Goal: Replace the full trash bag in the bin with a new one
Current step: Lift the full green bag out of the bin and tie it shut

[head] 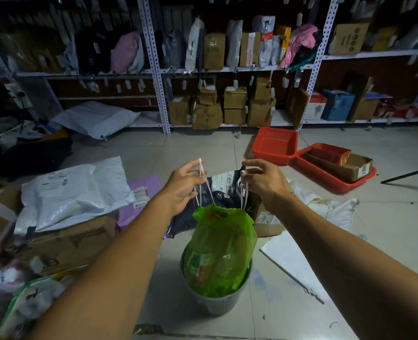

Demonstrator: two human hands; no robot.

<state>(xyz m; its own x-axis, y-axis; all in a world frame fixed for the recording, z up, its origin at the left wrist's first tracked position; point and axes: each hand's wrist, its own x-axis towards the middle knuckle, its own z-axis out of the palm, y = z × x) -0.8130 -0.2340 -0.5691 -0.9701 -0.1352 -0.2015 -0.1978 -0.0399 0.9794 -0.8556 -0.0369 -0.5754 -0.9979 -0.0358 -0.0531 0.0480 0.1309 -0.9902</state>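
Left hand point(182, 186): fingers pinched on the white drawstring point(201, 185); cord loops over the fingers & runs down to the bag's mouth.
Right hand point(260, 180): fingers curled, pinching the other white cord point(244, 192), which drops straight to the bag top.
Trash bag point(219, 251): thin green see-through plastic, crinkled, bulging w/ stuff inside; mouth gathered into a puckered neck under the cords. Lower part sits in the bin, upper part stands well above the rim.
Bin point(217, 304): round, dark grey, smooth plastic bucket shape, on the floor between the two forearms.
Floor point(387, 217): pale glossy square tiles, scuffed, bits of litter.
Left of bin: big brown cardboard box point(68, 244), flat on the floor, w/ soft white poly mailers point(80, 190) lying on top; a lilac mailer point(141, 195) just beside.
Behind bag: dark glossy mailer point(217, 192) w/ paw prints, partly hidden by hands.
Right of bin: flat white sheet point(294, 266), rectangular, on the tiles.
Far right: red plastic baskets point(274, 146), perforated walls; one holds an open cardboard box point(350, 168).
Back wall: white slotted metal shelves point(156, 69), packed w/ brown cartons & soft parcels; detail blurred.
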